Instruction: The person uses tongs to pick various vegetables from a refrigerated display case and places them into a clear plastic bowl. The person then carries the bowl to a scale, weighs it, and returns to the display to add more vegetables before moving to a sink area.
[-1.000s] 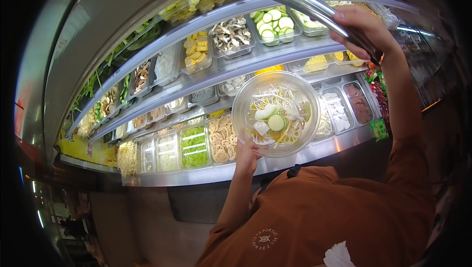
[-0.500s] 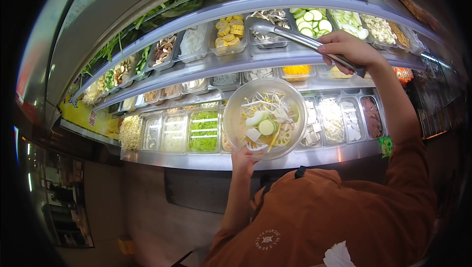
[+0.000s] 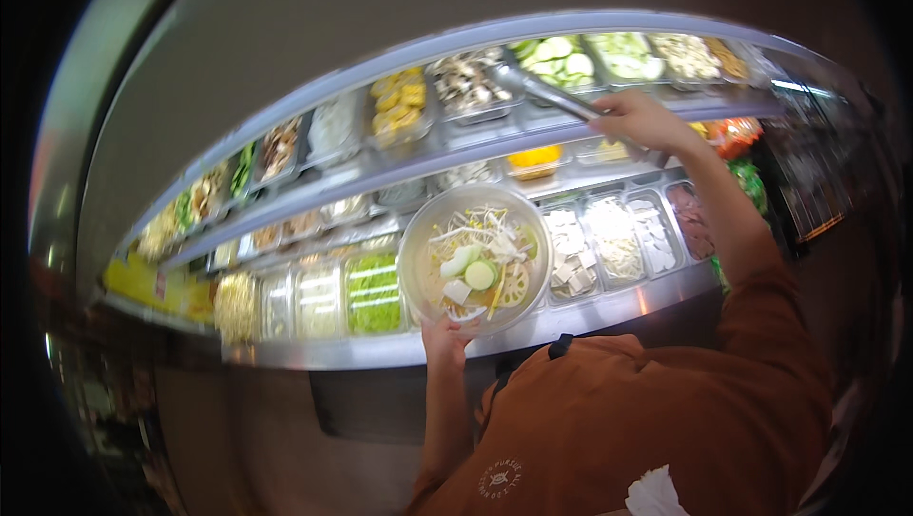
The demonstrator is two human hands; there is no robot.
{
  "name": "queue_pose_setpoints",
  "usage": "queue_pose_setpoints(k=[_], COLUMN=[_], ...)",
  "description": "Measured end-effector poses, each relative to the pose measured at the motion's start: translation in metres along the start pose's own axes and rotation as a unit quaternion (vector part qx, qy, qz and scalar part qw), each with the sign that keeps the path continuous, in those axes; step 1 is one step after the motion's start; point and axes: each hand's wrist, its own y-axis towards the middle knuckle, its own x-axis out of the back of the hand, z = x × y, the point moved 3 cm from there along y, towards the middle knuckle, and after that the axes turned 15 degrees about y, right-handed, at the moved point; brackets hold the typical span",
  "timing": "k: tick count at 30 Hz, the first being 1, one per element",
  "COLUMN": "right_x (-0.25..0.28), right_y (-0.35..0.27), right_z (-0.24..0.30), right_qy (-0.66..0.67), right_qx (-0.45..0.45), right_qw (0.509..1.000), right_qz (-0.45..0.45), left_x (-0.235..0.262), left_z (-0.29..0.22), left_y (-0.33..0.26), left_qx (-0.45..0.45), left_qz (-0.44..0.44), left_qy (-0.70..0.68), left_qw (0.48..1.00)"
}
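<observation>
My left hand [image 3: 447, 337] grips the near rim of a translucent round bowl [image 3: 415, 273], held in front of the lowest row of trays. Inside lie bean sprouts [image 3: 480, 229], cucumber or zucchini slices [image 3: 481, 275], a lotus root slice [image 3: 514, 283] and white pieces. My right hand [image 3: 647, 123] is closed around metal tongs [image 3: 556, 97] that point up and left. Their head is at the border between a tray of sliced mushrooms [image 3: 464, 77] and a tray of green-rimmed round slices [image 3: 554, 59]. Blur hides whether the tongs pinch anything.
Shelf edges [image 3: 428, 156] run across above the bowl. Beside it stand trays of shredded green vegetable [image 3: 374, 292], white blocks [image 3: 573, 269] and pale strips [image 3: 616, 238]. Corn pieces [image 3: 397, 105] sit left of the mushrooms. The counter's metal front edge [image 3: 323, 352] is below.
The view has shifted, and the topmost shelf is out of sight. Relative to the trays, the tongs' head has moved right, from over the mushrooms to their right edge. Both hands keep their hold.
</observation>
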Motion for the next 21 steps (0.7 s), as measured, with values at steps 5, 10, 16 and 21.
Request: queue_pose_setpoints(k=[5,10,16,21], right_x=[0.028,0.084,0.162,0.236], right_y=[-0.034,-0.072,-0.116,-0.107], right_z=[-0.025,-0.059,-0.114,-0.147], right_qy=[0.051,0.067,0.025,-0.037], right_qx=[-0.036,-0.061,-0.025,-0.033], right_qw=[0.998,0.991,0.975,0.96], right_qz=[-0.002,-0.094,-0.217,-0.276], left_x=[-0.022,-0.055,-0.106,-0.155], left_z=[0.009,0.022,0.037,0.045], left_y=[0.013,0.023,0.022,0.019], left_qx=[0.02,0.057,0.063,0.066], left_qz=[0.042,0.111,0.152,0.151], left_qy=[0.04,0.061,0.083,0.123], left_qw=[0.998,0.99,0.983,0.979])
